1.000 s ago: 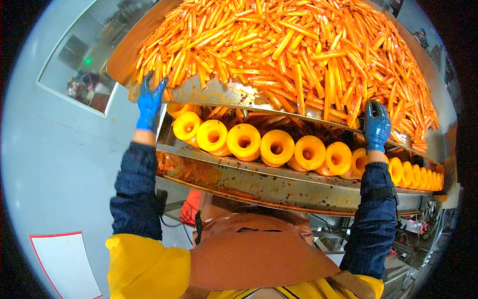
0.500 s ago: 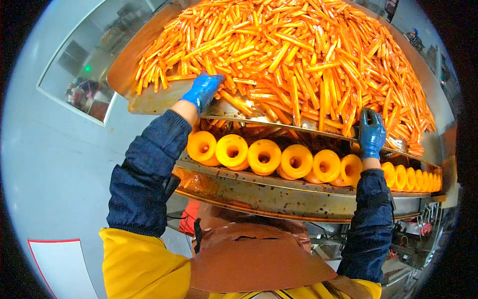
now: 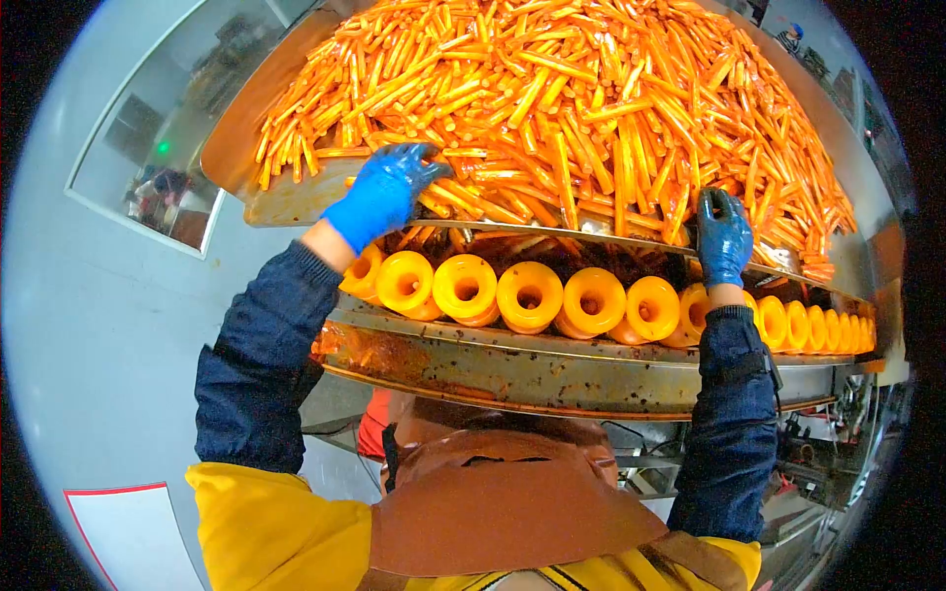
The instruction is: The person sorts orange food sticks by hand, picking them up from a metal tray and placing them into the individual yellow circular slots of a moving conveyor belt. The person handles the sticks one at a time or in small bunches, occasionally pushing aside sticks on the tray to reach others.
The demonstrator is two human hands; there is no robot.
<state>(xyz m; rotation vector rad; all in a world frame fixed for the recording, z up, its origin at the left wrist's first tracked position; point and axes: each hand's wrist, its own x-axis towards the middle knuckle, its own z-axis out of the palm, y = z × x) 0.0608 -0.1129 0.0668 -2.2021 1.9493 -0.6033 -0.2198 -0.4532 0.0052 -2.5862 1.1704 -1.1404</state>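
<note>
A large heap of glossy orange-red food sticks (image 3: 552, 108) lies on a metal tray (image 3: 296, 200). My left hand (image 3: 387, 189), in a blue glove, is at the left front of the heap. Its fingers reach right over the nearest sticks, with the thumb and forefinger apart. My right hand (image 3: 725, 239), in a wet blue glove, rests at the tray's front edge on the right. Its fingers are curled against the sticks there; what they hold, if anything, is hidden. Below the edge runs a row of yellow-orange funnel-like cups (image 3: 529, 297) with round holes.
A stained metal ledge (image 3: 512, 379) curves in front of the cups. A brown apron (image 3: 512, 517) covers my front. On the left wall is a window (image 3: 163, 148). Another person (image 3: 790, 37) stands far off at the upper right.
My left hand has shifted slightly left, its fingers now raised and spread over the sticks. My right hand stays at the tray edge. The view has shifted slightly.
</note>
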